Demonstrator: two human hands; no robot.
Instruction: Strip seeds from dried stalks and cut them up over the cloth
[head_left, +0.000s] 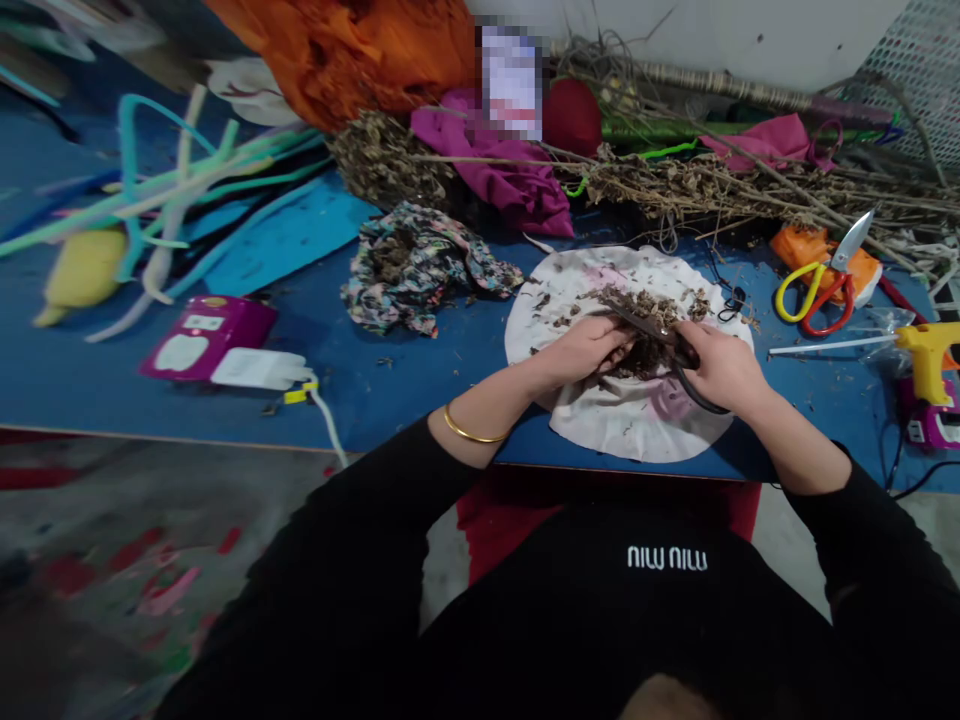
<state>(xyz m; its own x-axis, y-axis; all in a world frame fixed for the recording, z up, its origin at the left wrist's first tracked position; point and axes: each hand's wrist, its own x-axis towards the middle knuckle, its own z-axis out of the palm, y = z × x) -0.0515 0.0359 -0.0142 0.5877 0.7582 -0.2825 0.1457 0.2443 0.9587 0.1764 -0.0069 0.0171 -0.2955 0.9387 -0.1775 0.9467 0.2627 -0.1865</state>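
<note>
My right hand [718, 365] grips a pair of dark scissors [703, 395], its fingers and thumb in the loops. The blades point left over a heap of dry brown plant material [637, 365]. Close by on the left, my left hand [587, 345] has its fingers curled into the heap, holding some of the dried plant below the blades. Its fingertips are partly hidden. The heap lies on a round white cloth [622, 440] with pink stains, and crumbled bits are scattered over it.
On the right are scissors with red and yellow handles [829, 285] and a yellow glue gun [930, 355]. A patterned cloth [409, 265] and purple box [206, 340] lie left. Dried stalks [697, 185], magenta cloth [502, 180] and orange fabric [375, 60] line the back.
</note>
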